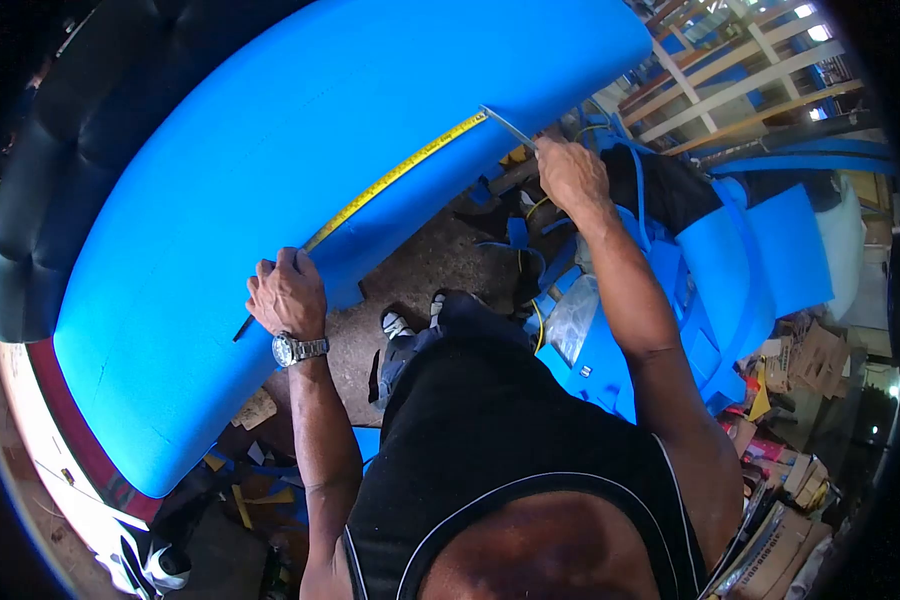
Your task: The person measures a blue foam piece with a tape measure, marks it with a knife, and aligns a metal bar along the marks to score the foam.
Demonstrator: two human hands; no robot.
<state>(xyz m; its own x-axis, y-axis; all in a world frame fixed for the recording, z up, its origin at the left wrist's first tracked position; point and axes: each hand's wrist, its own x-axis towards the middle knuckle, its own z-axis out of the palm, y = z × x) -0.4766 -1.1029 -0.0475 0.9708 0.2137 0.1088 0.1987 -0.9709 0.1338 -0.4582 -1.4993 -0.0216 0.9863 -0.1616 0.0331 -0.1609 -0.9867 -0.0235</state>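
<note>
A yellow tape measure [395, 180] runs slantwise over a large blue foam-covered piece [250, 180] with rounded ends. My left hand [288, 295], with a metal watch on its wrist, is closed on the tape's near end and rests on the blue surface. A thin dark stick [242, 328] pokes out below its fingers. My right hand [572, 178] is closed around a slim, grey, metal blade-like tool [510, 128]. The tool's tip meets the tape's far end close to the foam's edge; its handle is hidden in my fist.
A black tufted padded panel [90, 150] borders the blue piece on the left. Blue foam offcuts [715, 260] heap up at right, beside cardboard scraps [810, 360]. Wooden slats [740, 80] stand at the upper right. My feet [398, 323] are on the littered floor [410, 265].
</note>
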